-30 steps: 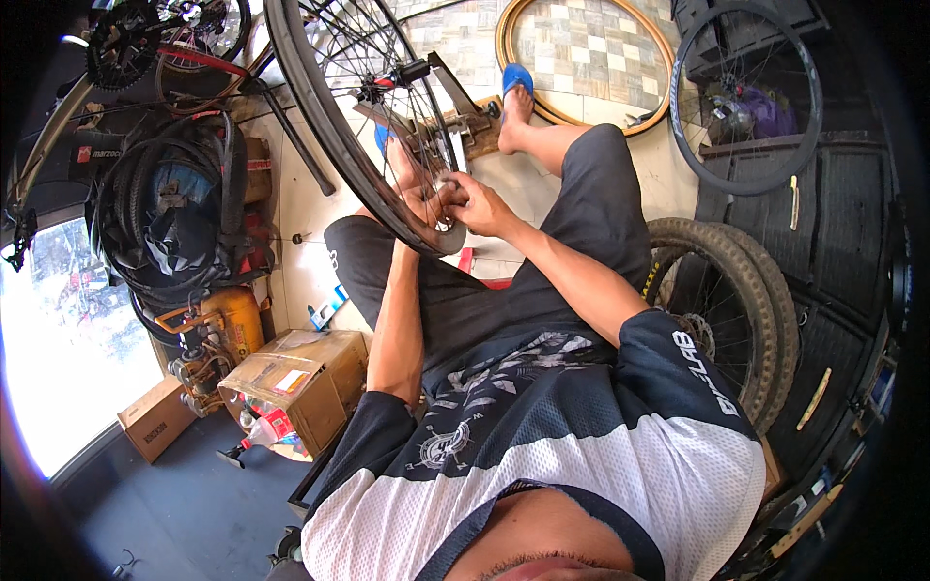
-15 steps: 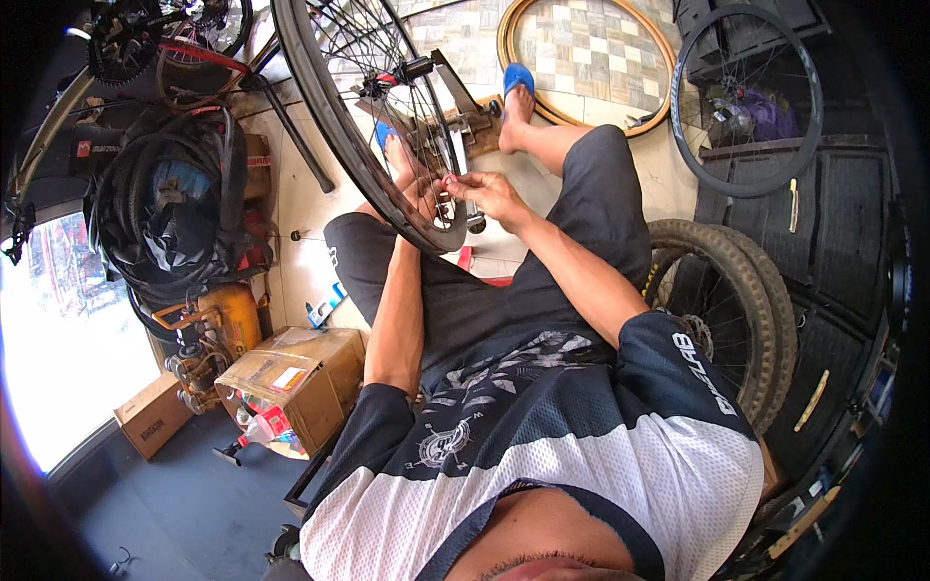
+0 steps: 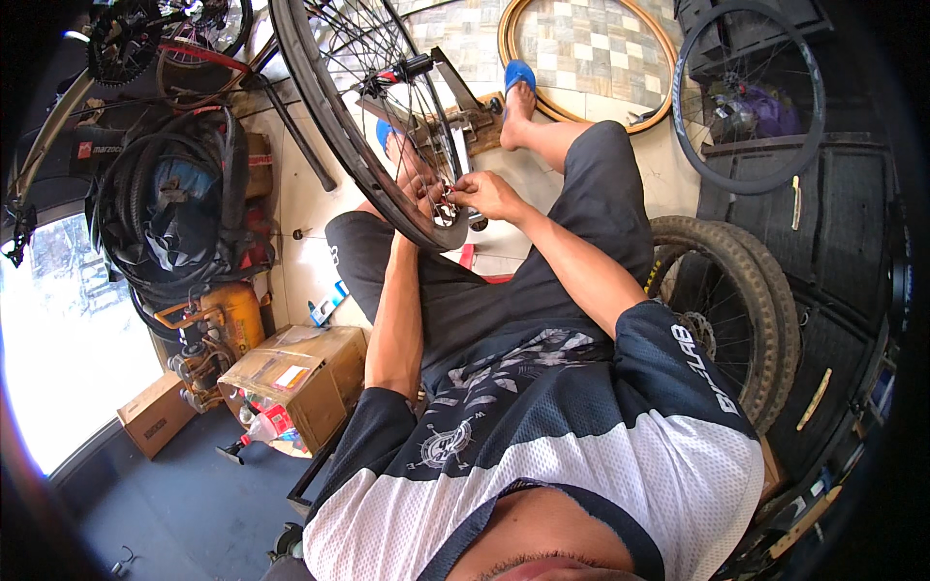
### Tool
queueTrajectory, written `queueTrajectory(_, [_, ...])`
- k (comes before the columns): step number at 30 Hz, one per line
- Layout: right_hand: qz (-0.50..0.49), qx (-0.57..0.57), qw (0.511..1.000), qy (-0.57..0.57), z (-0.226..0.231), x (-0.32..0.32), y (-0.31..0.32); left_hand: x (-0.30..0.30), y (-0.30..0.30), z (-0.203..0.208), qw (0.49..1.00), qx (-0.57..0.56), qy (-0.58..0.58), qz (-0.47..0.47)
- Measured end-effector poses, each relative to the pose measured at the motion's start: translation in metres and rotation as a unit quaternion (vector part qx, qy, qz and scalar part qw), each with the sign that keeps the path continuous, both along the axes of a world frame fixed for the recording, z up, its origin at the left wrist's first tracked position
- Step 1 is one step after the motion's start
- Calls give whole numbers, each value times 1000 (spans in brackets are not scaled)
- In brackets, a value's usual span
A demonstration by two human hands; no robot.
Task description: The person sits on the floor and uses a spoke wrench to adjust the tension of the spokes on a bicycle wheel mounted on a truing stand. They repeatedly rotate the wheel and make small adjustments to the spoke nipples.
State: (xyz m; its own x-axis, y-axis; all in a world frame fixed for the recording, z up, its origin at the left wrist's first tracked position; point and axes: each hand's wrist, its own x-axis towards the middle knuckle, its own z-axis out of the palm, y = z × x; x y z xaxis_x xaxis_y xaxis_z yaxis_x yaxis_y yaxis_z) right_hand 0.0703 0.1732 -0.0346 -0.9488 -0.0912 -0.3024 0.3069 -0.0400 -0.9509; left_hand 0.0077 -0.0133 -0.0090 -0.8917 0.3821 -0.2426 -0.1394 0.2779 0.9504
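Observation:
A black-rimmed spoked bicycle wheel (image 3: 329, 126) stands upright in a metal stand (image 3: 455, 107) in front of me. My left hand (image 3: 415, 176) reaches through the spokes at the lower rim and steadies it. My right hand (image 3: 492, 196) is pinched on a small reddish tool (image 3: 449, 190) at a spoke end close to the rim, right beside the left fingers. Both forearms come up from my lap. My foot in a blue sandal (image 3: 518, 79) rests past the stand.
A tan-walled tyre (image 3: 639, 124) leans at the back. A bare black wheel (image 3: 746, 187) and a knobby-tyred wheel (image 3: 765, 300) stand at right. At left are hanging tyres (image 3: 174, 213), a yellow tank (image 3: 228, 315) and cardboard boxes (image 3: 300, 378).
Both hands stay together at the same spot on the rim; the fingers shift only slightly. The view drifts a little.

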Motion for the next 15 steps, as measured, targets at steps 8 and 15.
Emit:
queueTrajectory(8, [7,167,986,16,42,6,0,-1,3,9,1000,-3,22,-9])
queueTrajectory(15, [-26,290,951,102,51,9,-8,-2,6,27,994,-103,-13,16])
